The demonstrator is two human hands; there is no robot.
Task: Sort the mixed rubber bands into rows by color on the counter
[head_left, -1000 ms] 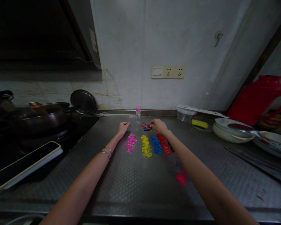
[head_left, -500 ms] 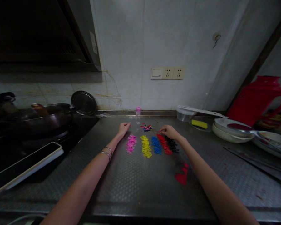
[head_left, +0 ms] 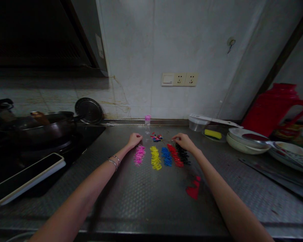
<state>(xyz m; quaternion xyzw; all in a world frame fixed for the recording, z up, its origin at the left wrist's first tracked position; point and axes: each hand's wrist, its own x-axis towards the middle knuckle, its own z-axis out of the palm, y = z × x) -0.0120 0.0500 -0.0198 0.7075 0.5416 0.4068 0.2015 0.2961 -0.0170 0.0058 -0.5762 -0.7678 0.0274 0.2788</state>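
On the metal counter [head_left: 133, 198], small bands lie in rows by colour: pink [head_left: 139, 155], yellow [head_left: 156, 158], blue [head_left: 166, 156], red [head_left: 175, 155] and black [head_left: 183, 155]. Behind the rows is a small mixed pile [head_left: 157, 137]. My left hand [head_left: 135, 139] rests just behind the pink row, fingers closed; anything between its fingertips is too small to make out. Above the far ends of the red and black rows is my right hand [head_left: 183, 141], thumb and finger pinched together; what they hold, if anything, cannot be made out.
A pink-capped clear container [head_left: 147, 120] stands by the wall. At right are a clear tub [head_left: 196, 125], a yellow sponge [head_left: 213, 134], stacked bowls [head_left: 244, 144] and a red thermos [head_left: 270, 107]. A phone [head_left: 25, 178] and pan [head_left: 50, 131] are left; a red heart-shaped piece [head_left: 192, 191] lies in front.
My right hand has shifted slightly and uncovers more of the red row's far end. My left hand is a little nearer the mixed pile. The whole view has moved slightly.
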